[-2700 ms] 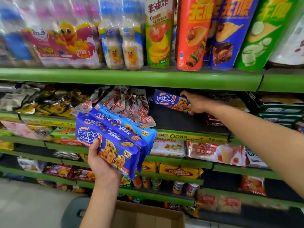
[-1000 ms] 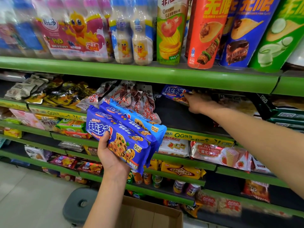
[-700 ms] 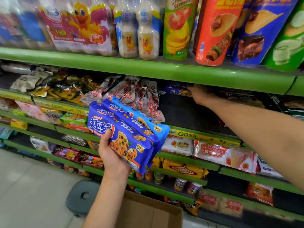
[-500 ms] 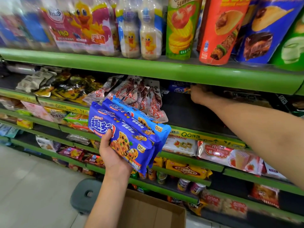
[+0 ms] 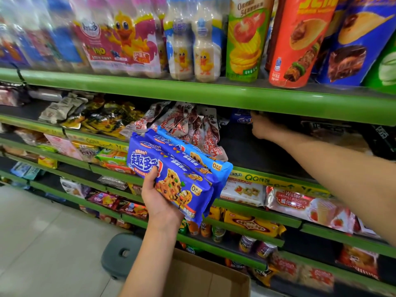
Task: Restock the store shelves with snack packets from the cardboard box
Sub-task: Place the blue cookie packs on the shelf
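My left hand [image 5: 159, 202] grips a stack of three blue chocolate-chip cookie packets [image 5: 177, 174], held tilted in front of the shelves. My right hand [image 5: 262, 126] reaches deep under the green upper shelf [image 5: 235, 96] and holds the right end of another blue cookie packet [image 5: 242, 120] at the back of the dark shelf [image 5: 257, 151]. The shelf lip and shadow hide most of that packet and my fingertips. The open cardboard box [image 5: 205, 277] stands on the floor below my left forearm.
Red-brown snack pouches [image 5: 192, 125] lie left of the placed packet. Drink bottles [image 5: 192, 50] and crisp tubes [image 5: 297, 43] stand on the top shelf. Wafer packs [image 5: 300, 204] fill the lower shelves. A grey stool [image 5: 122, 254] sits beside the box.
My right hand has pushed the single blue packet from the shelf front deep to the back under the upper shelf. The left hand's stack stayed put while my view shifted left and closer.
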